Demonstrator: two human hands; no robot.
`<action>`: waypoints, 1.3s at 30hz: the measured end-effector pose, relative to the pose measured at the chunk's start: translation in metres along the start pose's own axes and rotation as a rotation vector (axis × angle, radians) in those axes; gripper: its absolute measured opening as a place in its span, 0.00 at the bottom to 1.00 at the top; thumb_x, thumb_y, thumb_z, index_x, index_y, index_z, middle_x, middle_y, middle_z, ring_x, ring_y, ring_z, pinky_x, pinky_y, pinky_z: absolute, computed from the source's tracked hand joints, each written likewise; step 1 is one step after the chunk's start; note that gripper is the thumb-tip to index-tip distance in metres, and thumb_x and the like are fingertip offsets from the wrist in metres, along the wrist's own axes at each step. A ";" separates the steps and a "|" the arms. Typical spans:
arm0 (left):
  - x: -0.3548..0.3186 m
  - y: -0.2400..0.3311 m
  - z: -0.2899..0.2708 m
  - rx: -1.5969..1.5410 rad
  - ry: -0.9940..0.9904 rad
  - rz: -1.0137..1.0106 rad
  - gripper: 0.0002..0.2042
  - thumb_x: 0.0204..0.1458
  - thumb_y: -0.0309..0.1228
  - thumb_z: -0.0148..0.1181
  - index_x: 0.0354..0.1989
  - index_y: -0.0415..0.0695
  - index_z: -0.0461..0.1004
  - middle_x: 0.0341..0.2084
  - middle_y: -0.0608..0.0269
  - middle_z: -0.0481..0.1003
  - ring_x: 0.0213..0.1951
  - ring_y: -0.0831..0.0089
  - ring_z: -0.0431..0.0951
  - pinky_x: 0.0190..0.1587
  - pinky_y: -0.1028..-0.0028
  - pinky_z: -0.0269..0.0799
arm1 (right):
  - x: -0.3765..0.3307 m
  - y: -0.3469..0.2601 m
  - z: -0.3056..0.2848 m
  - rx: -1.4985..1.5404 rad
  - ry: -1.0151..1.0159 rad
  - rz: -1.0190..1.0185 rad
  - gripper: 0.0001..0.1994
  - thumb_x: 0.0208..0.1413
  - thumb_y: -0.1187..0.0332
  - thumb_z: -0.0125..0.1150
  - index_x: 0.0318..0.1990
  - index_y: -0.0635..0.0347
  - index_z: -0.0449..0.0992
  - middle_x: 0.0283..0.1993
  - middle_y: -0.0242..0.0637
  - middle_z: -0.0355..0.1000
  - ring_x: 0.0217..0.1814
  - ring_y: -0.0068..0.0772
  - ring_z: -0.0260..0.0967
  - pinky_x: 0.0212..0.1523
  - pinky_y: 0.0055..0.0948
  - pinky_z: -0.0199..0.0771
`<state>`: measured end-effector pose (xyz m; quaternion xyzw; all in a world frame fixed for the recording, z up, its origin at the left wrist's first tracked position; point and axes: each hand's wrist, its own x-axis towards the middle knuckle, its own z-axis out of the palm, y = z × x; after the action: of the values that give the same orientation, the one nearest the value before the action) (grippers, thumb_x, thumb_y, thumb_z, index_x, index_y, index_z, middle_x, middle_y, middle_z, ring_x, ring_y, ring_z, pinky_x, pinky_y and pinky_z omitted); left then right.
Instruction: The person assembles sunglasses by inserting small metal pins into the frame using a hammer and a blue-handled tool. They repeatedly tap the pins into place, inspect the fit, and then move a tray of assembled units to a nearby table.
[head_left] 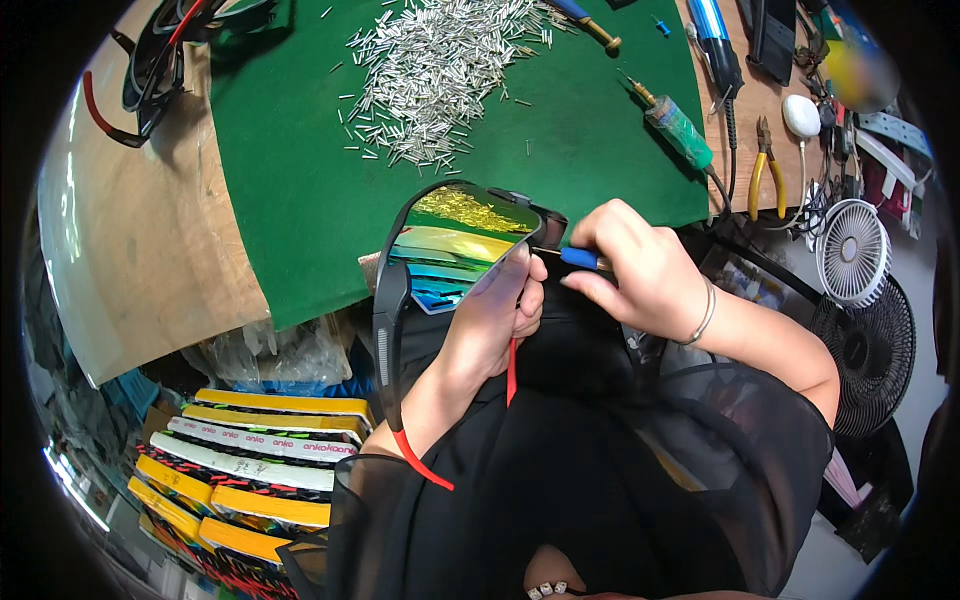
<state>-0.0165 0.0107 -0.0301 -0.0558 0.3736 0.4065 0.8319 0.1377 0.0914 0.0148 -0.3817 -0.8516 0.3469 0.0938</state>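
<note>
My left hand [495, 310] grips a pair of sport sunglasses [450, 245] with a mirrored rainbow lens, a black frame and red-tipped arms, held just off the near edge of the green mat [300, 190]. My right hand [640, 265] pinches a small blue-handled screwdriver [582, 258] whose tip meets the frame's right hinge. One arm of the sunglasses runs down over my left forearm.
A heap of small silver pins [440, 65] lies on the mat. A green-handled tool [680, 130], yellow-handled pliers [765, 170] and a white fan [850, 250] sit to the right. Another pair of glasses [150, 70] lies far left. Stacked yellow boxes [250, 460] stand below the table.
</note>
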 end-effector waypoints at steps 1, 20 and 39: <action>0.000 0.000 0.000 -0.007 0.001 -0.001 0.15 0.59 0.42 0.37 0.30 0.44 0.62 0.12 0.73 0.58 0.11 0.87 0.50 0.14 0.86 0.45 | 0.002 -0.002 -0.005 0.084 -0.083 0.112 0.11 0.52 0.65 0.51 0.24 0.64 0.67 0.16 0.42 0.64 0.18 0.44 0.64 0.21 0.33 0.64; 0.001 0.000 0.004 0.026 0.069 0.015 0.15 0.58 0.41 0.38 0.28 0.44 0.63 0.09 0.73 0.57 0.09 0.86 0.51 0.12 0.85 0.45 | 0.001 -0.004 -0.012 0.005 -0.286 0.176 0.11 0.48 0.64 0.56 0.28 0.62 0.65 0.22 0.42 0.65 0.22 0.44 0.66 0.22 0.33 0.68; 0.001 0.000 0.005 0.046 0.058 0.033 0.15 0.59 0.39 0.36 0.28 0.43 0.62 0.09 0.73 0.56 0.09 0.86 0.49 0.12 0.84 0.44 | -0.006 -0.001 -0.007 -0.141 -0.227 0.079 0.10 0.47 0.67 0.57 0.32 0.61 0.65 0.24 0.41 0.65 0.22 0.42 0.67 0.21 0.33 0.69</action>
<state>-0.0138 0.0134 -0.0272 -0.0423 0.4074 0.4096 0.8151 0.1439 0.0899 0.0215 -0.3789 -0.8634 0.3303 -0.0440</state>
